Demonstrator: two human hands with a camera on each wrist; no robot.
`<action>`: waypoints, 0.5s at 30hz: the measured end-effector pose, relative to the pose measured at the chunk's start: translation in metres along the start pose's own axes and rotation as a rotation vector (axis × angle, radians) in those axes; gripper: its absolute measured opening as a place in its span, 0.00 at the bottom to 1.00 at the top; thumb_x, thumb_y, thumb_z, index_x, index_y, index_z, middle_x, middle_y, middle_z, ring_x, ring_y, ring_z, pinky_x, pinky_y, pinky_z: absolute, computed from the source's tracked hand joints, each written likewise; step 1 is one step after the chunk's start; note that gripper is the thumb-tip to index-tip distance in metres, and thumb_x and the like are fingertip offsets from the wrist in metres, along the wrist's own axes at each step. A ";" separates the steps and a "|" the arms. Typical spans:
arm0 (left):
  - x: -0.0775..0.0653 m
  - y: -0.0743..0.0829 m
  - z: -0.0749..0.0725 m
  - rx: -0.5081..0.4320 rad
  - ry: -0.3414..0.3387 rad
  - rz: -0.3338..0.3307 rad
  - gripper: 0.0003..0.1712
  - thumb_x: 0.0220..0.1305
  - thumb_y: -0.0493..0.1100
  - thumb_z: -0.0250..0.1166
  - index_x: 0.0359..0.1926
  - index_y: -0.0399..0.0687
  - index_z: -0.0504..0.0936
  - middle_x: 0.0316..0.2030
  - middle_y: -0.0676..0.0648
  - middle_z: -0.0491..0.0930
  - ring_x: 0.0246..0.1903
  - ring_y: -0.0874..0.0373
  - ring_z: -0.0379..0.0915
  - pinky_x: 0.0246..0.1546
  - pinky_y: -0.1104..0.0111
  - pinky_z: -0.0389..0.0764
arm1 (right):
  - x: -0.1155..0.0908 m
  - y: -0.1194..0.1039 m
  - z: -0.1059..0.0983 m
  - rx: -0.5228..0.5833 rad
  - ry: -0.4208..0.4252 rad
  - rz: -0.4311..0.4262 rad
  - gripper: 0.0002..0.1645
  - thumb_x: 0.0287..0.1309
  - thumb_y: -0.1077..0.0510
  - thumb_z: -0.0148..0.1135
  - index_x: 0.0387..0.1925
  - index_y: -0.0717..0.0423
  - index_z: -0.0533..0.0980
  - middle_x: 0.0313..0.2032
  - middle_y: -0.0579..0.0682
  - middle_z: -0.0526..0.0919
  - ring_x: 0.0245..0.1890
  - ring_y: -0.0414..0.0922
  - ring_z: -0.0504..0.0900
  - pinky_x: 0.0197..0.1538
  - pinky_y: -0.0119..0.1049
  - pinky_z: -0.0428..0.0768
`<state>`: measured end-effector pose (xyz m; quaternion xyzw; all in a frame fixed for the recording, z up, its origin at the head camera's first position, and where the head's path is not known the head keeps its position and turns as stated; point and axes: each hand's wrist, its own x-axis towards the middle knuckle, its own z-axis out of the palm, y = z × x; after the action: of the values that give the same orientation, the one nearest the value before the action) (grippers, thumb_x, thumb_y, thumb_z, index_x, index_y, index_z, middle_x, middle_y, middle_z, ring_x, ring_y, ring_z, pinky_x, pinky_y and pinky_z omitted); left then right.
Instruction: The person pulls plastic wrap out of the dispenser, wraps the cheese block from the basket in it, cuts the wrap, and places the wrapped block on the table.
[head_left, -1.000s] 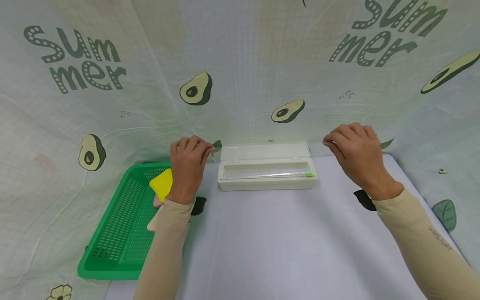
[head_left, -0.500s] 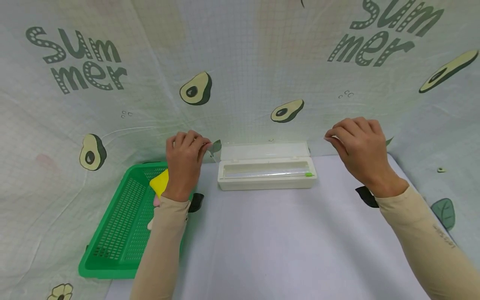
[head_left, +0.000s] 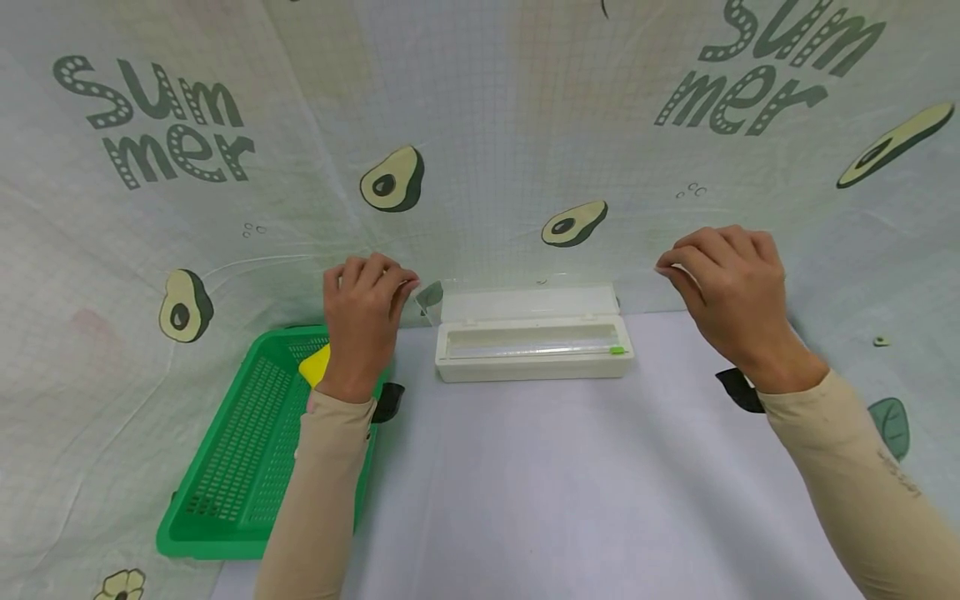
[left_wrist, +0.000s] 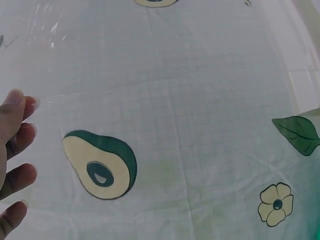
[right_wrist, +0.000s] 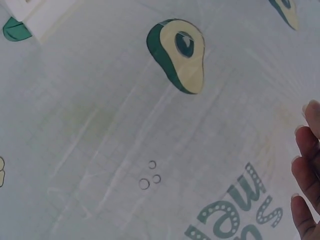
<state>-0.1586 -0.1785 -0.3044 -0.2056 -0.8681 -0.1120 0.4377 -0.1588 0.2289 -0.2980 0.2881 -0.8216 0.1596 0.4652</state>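
A clear sheet of plastic wrap [right_wrist: 150, 120] stretches between my two raised hands, showing only as glints, streaks and faint edges. My left hand [head_left: 358, 321] pinches one corner between thumb and forefinger, above the basket's far right end. On the other side my right hand [head_left: 738, 304] pinches the opposite corner, fingertips together. Between and below them sits a white wrap dispenser box [head_left: 528, 369] with its lid [head_left: 528, 303] tilted back. A clear cutter strip with a green slider [head_left: 617, 351] at its right end runs along the box. The film's lower edge is hard to make out.
A green basket [head_left: 202, 548] stands at the left, partly behind my left forearm. In it lies a yellow item [head_left: 314, 367], mostly covered by the arm. A white-covered table [head_left: 570, 492] supports the box, and a printed cloth [head_left: 480, 125] hangs behind.
Both hands have risen a little and moved slightly apart, my left one leftward and my right one rightward, with the film still between them. The box stays put.
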 end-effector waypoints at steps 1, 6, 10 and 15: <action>0.001 0.000 -0.001 0.000 0.004 0.002 0.12 0.72 0.45 0.67 0.40 0.40 0.89 0.38 0.41 0.81 0.42 0.42 0.73 0.49 0.48 0.70 | 0.000 0.000 -0.001 0.002 0.004 0.002 0.06 0.57 0.70 0.75 0.35 0.63 0.84 0.35 0.60 0.84 0.40 0.63 0.77 0.46 0.60 0.66; 0.004 0.002 -0.004 -0.007 0.020 0.001 0.11 0.72 0.45 0.68 0.40 0.40 0.89 0.38 0.41 0.82 0.43 0.42 0.73 0.49 0.48 0.70 | 0.002 -0.002 -0.004 0.001 0.014 0.012 0.06 0.57 0.70 0.75 0.35 0.64 0.84 0.35 0.60 0.85 0.41 0.64 0.77 0.46 0.60 0.66; 0.006 0.003 -0.007 -0.023 0.027 -0.006 0.10 0.71 0.44 0.68 0.40 0.40 0.89 0.39 0.41 0.82 0.43 0.42 0.73 0.50 0.47 0.70 | 0.004 -0.003 -0.007 -0.006 0.011 0.018 0.06 0.56 0.70 0.75 0.35 0.64 0.84 0.36 0.61 0.85 0.41 0.64 0.77 0.47 0.60 0.66; 0.007 0.002 -0.010 -0.038 0.024 -0.009 0.12 0.73 0.45 0.66 0.40 0.40 0.89 0.39 0.41 0.82 0.44 0.41 0.73 0.52 0.47 0.70 | 0.006 -0.006 -0.011 -0.019 0.002 0.023 0.07 0.55 0.71 0.76 0.36 0.65 0.84 0.36 0.62 0.85 0.43 0.64 0.77 0.47 0.61 0.66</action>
<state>-0.1540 -0.1783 -0.2931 -0.2084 -0.8615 -0.1328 0.4436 -0.1500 0.2283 -0.2872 0.2739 -0.8260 0.1573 0.4668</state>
